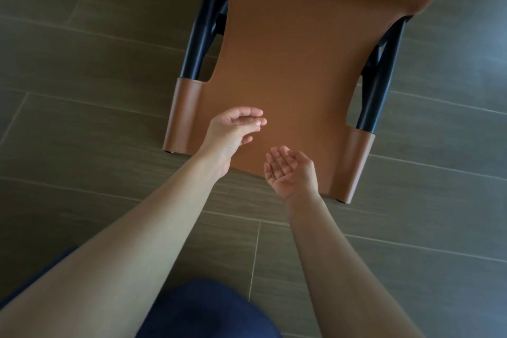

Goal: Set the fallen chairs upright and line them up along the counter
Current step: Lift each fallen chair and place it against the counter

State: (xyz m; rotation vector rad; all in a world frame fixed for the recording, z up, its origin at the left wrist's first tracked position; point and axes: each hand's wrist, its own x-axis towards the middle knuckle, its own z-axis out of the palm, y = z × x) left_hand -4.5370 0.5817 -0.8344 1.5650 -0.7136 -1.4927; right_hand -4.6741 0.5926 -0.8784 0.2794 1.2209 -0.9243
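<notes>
**A:** Where is the chair?

**B:** The brown chair (296, 63) lies flat on the grey floor (82, 63), from the middle up to 12 o'clock. I think it needs lifting first.

**A:** And the hands?

**B:** The left hand (236, 129) and right hand (290, 170) are open and hold nothing, over its near edge. Next they must grab it.

**A:** Anything in the way?

**B:** Just a blue knee (208, 310) at 6 o'clock.

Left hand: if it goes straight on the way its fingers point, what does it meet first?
Probably the chair back. The left hand is open and its fingers point across that brown leather panel. This single view does not show how far above the panel the hand is.
</notes>
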